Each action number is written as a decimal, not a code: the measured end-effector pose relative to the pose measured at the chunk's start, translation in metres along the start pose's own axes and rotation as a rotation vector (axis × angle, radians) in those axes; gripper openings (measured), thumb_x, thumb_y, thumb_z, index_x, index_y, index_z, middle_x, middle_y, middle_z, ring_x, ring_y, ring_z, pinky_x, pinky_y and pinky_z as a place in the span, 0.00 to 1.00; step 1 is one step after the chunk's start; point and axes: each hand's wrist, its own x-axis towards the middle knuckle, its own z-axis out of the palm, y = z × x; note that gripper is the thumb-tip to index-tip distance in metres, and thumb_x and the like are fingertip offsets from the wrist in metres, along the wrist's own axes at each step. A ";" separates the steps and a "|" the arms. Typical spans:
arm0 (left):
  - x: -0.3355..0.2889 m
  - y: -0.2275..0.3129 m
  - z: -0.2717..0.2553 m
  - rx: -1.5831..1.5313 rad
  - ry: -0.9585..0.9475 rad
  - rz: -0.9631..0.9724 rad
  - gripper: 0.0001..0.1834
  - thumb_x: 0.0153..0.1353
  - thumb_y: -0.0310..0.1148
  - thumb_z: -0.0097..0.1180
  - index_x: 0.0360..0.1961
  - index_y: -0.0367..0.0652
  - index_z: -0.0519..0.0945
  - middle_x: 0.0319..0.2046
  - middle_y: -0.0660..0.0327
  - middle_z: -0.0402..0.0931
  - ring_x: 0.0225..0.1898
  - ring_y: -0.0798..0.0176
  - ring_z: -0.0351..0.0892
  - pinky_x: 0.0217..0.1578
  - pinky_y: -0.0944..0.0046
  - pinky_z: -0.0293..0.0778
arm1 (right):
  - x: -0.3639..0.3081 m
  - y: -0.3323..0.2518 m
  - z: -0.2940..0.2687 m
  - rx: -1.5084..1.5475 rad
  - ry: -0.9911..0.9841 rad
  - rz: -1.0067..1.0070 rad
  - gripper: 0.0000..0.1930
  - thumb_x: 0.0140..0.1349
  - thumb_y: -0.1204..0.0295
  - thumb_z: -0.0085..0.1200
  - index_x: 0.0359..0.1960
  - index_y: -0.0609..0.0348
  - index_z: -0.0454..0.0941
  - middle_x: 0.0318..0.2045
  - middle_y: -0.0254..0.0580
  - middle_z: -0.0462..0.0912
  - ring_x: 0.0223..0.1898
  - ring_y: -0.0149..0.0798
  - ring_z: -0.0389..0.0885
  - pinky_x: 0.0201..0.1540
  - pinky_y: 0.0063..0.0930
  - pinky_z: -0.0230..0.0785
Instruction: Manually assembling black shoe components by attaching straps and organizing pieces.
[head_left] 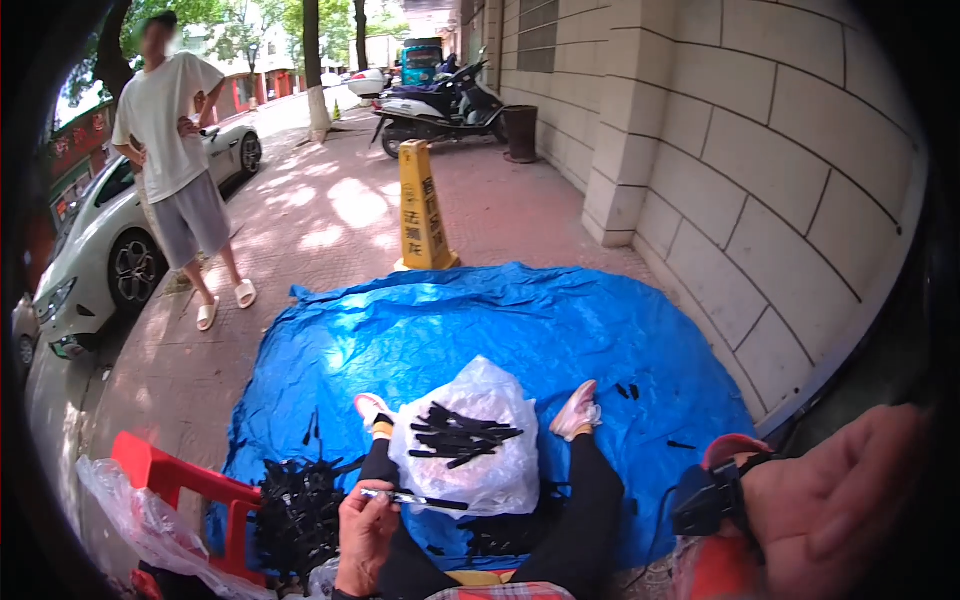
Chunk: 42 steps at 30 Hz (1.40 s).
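At the far left, a white car [130, 265] is parked behind a standing person [178, 130] in a white T-shirt. Nearer, a red plastic stool [150, 462] is partly draped with a clear plastic bag [130, 515]. Beside it, a dark heap of slim black pieces [297, 515] is piled on a blue tarp [640, 330]. In the left hand [366, 530], a slim black-and-silver pen-like stick [430, 501] is pinched between thumb and fingers, held before the near side of a white plastic bag [485, 385]. Across that bag, loose black sticks [462, 437] are spread, between the outstretched legs. Beyond the tarp, a yellow floor sign [424, 210] and a motor scooter [440, 108] are seen. At the right, the right hand [835, 500] is raised close to the camera; whether anything is grasped cannot be told.
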 end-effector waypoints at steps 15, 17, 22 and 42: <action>0.014 -0.018 0.041 0.387 -0.243 -0.001 0.13 0.52 0.24 0.59 0.40 0.37 0.75 0.26 0.68 0.75 0.25 0.80 0.68 0.26 0.79 0.63 | -0.111 0.247 -0.031 -0.385 -0.614 0.685 0.11 0.60 0.70 0.49 0.40 0.65 0.74 0.28 0.46 0.78 0.31 0.35 0.78 0.33 0.26 0.69; 0.019 -0.019 0.039 0.495 -0.307 0.020 0.13 0.53 0.26 0.60 0.40 0.37 0.76 0.19 0.74 0.68 0.21 0.82 0.61 0.23 0.79 0.58 | -0.121 0.250 -0.031 -0.342 -0.597 0.844 0.10 0.61 0.70 0.49 0.38 0.65 0.74 0.26 0.42 0.77 0.30 0.31 0.76 0.31 0.24 0.68; 0.013 -0.025 0.021 0.411 -0.333 -0.057 0.13 0.53 0.25 0.60 0.41 0.36 0.77 0.24 0.68 0.75 0.25 0.81 0.69 0.27 0.79 0.65 | -0.138 0.262 -0.024 -0.145 -0.568 1.026 0.09 0.61 0.68 0.49 0.31 0.62 0.74 0.20 0.29 0.72 0.23 0.21 0.68 0.26 0.17 0.61; -0.025 -0.076 0.014 0.805 0.014 0.479 0.09 0.50 0.22 0.59 0.35 0.35 0.77 0.22 0.67 0.72 0.22 0.80 0.66 0.22 0.79 0.63 | -0.178 0.260 0.016 -0.849 -0.539 0.260 0.08 0.52 0.78 0.55 0.31 0.64 0.69 0.26 0.47 0.71 0.27 0.49 0.74 0.27 0.36 0.68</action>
